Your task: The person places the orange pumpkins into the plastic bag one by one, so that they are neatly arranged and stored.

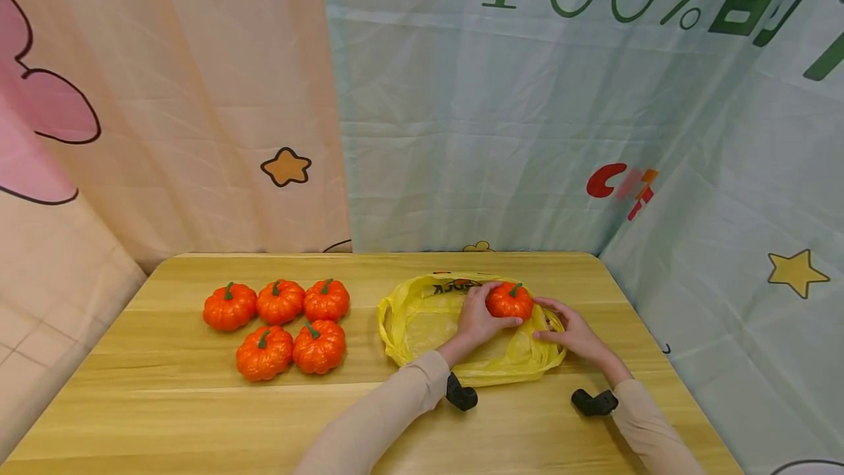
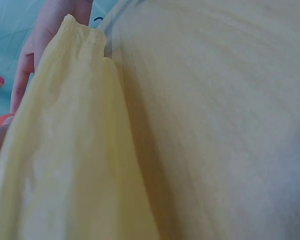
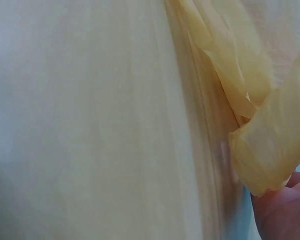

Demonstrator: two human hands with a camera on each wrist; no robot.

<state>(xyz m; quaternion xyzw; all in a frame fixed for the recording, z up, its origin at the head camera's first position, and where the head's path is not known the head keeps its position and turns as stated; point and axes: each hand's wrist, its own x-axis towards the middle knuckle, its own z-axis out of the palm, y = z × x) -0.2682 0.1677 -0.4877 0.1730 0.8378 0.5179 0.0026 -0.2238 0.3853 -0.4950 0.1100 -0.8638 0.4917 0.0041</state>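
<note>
Six orange pumpkins in play, and one of them is with the left hand (image 1: 484, 317); that pumpkin (image 1: 510, 303) sits right up against the palm side, thumb in front and fingers behind, so the left hand grips it; it's over the right part of a yellow plastic bag (image 1: 428, 332), between the two hands; whether it rests on the plastic or is held just above it, I can't tell. Across to the right hand (image 1: 574, 328); thumb and forefinger are spread at the bag's right rim, the forefinger just beside the pumpkin; whether the other fingers grip the plastic, I can't tell.

Now the count: five more pumpkins (image 1: 280, 303) on the left of the worktop (image 1: 165, 416), three behind and two in front, each with a green stem; one bag; two dark wrist devices (image 1: 461, 394), one per arm.

Over to the close views: only the head view takes in all six pumpkins; the left wrist gives the bag's side standing up in tall folds, a sliver of orange at the left edge; the right wrist gives a loose yellow fold touching the hand at the right edge.
</note>
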